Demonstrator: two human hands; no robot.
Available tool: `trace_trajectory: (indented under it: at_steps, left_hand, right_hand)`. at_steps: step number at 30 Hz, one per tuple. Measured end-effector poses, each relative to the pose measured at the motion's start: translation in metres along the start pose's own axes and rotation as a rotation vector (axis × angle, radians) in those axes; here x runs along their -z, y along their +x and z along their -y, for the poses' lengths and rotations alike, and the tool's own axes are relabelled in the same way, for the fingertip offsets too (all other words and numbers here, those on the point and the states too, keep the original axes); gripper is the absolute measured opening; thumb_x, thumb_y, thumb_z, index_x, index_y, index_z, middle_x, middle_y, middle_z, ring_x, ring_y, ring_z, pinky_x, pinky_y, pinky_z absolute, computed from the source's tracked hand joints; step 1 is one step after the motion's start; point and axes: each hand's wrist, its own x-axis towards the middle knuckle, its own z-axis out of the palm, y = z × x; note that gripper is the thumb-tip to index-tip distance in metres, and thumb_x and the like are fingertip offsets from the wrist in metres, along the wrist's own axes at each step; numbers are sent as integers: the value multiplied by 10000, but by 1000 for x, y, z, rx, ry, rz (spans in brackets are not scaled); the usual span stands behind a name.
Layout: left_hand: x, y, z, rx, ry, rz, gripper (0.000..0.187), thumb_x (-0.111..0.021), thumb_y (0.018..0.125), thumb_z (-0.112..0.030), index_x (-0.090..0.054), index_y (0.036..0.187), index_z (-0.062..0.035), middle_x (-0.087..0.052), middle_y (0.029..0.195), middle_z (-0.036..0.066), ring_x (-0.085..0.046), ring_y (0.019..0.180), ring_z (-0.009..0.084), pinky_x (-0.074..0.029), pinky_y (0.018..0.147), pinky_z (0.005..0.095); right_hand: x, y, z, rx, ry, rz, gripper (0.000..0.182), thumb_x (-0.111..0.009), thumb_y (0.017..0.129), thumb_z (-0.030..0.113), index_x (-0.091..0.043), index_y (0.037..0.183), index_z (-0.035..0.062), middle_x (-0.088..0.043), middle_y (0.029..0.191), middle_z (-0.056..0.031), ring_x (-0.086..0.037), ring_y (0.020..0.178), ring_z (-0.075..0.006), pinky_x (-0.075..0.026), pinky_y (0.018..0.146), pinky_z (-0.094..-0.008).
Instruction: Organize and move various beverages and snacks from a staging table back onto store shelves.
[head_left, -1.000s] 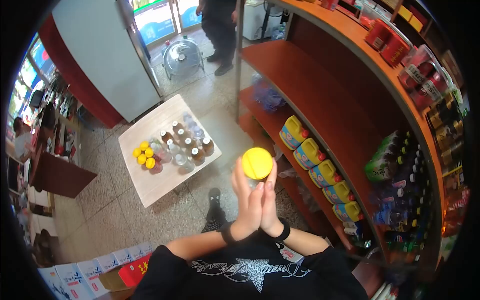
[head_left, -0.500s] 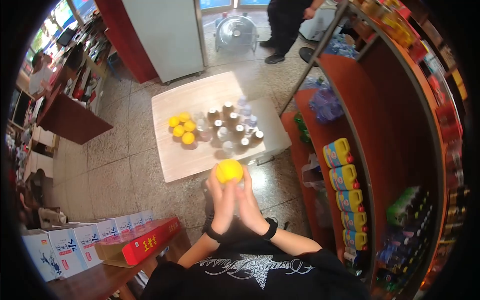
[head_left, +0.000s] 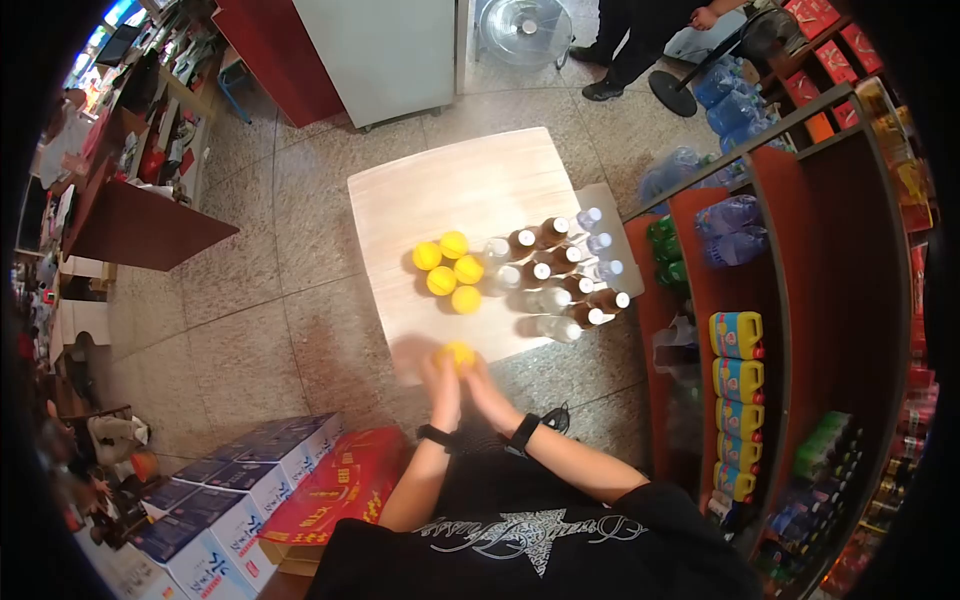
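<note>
My left hand [head_left: 442, 396] and my right hand [head_left: 486, 398] are both closed around one yellow ball [head_left: 457, 353], gripping it from its two sides at the near edge of the wooden-topped table [head_left: 460, 185]. The ball and fingertips are slightly blurred. Just beyond, several more yellow balls [head_left: 468, 269] with dark seam lines sit grouped on the tabletop. To their right stand brown bottles [head_left: 553, 233] with white caps, clear bottles [head_left: 552, 299] and pale bottles with bluish caps [head_left: 599, 243].
Shelves at right carry yellow jugs [head_left: 738, 380] and bottled drinks. Blue-and-white cartons [head_left: 225, 515] and a red box [head_left: 335, 480] lie at lower left. Beyond the table are a fan [head_left: 527, 30], a white cabinet [head_left: 385, 60] and a standing person [head_left: 635, 45].
My view has shifted, so the table and bottles appear further right. Both hands still hold the yellow ball, which now shows closer to the table's near left corner.
</note>
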Motion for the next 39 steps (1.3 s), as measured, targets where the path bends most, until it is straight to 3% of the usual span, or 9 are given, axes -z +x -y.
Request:
trace_trajectory:
  at_steps: [6, 9, 12, 16, 19, 23, 30, 35, 39]
  left_hand:
    - [30, 60, 73, 137, 1, -123, 349, -494, 818, -246, -450, 989, 55, -512, 957, 163, -501, 879, 227, -416, 759, 319]
    - [40, 83, 91, 203, -21, -134, 341, -523, 804, -239, -463, 962, 57, -529, 931, 155, -518, 840, 220, -430, 729, 316]
    - [42, 104, 104, 159, 51, -109, 327, -569, 779, -217, -484, 947, 50, -547, 921, 151, -533, 820, 221, -436, 715, 319]
    - [42, 137, 119, -10, 221, -8, 304, -612, 752, -168, -512, 972, 16, -566, 929, 147, -549, 832, 235, -435, 731, 334]
    - [39, 159, 131, -135, 287, 78, 291, -603, 755, -140, -516, 998, -5, -571, 935, 145, -552, 853, 240, -431, 746, 344]
    - [31, 165, 122, -140, 373, 195, 351, -581, 800, -77, -417, 1106, -25, -524, 993, 105, -526, 886, 181, -464, 730, 269]
    - [25, 154, 111, 179, 44, 247, 586, -540, 840, -129, -211, 1323, -85, -355, 1236, 123, -436, 1088, 221, -459, 821, 348]
    - [27, 157, 93, 258, 29, 308, 584, -502, 850, -144, -187, 1334, -53, -398, 1219, 145, -501, 1004, 214, -474, 735, 283]
    - [24, 162, 86, 358, 36, 413, 710, -488, 863, -106, 6, 1368, -167, -312, 1296, 121, -446, 1100, 248, -430, 863, 403]
  right_hand:
    - [-18, 64, -53, -180, 79, -44, 546, -388, 895, 370, -216, 1324, 78, -442, 1162, -177, -486, 993, -199, -432, 746, -278]
    - [-20, 86, -76, -312, 17, -66, 535, -385, 885, 394, -255, 1317, 106, -448, 1169, -206, -498, 1014, -243, -443, 760, -298]
    - [-18, 102, -76, -390, -320, -83, 574, -388, 874, 423, -279, 1300, 55, -434, 1194, -239, -478, 1068, -294, -427, 821, -320]
    - [-17, 133, -106, -400, -279, -59, 572, -383, 884, 389, -282, 1284, -8, -409, 1227, -249, -441, 1119, -320, -393, 878, -330]
    - [-15, 146, -126, -162, -9, -80, 568, -379, 894, 345, -251, 1286, -46, -431, 1211, -228, -449, 1109, -311, -376, 896, -328]
    - [-10, 130, -76, -234, 104, -174, 512, -424, 880, 270, -273, 1261, -37, -486, 1128, -197, -502, 1028, -253, -408, 834, -296]
    - [31, 140, -82, -593, 167, -378, 573, -524, 818, 285, -225, 1222, 10, -531, 1001, -185, -585, 831, -248, -476, 695, -362]
    - [36, 161, -79, -453, 142, -407, 574, -560, 801, 281, -253, 1193, -4, -519, 1013, -196, -583, 834, -254, -492, 698, -365]
    - [41, 157, -76, -400, -104, -486, 465, -588, 781, 200, -341, 1108, -20, -561, 926, -171, -605, 704, -234, -504, 624, -326]
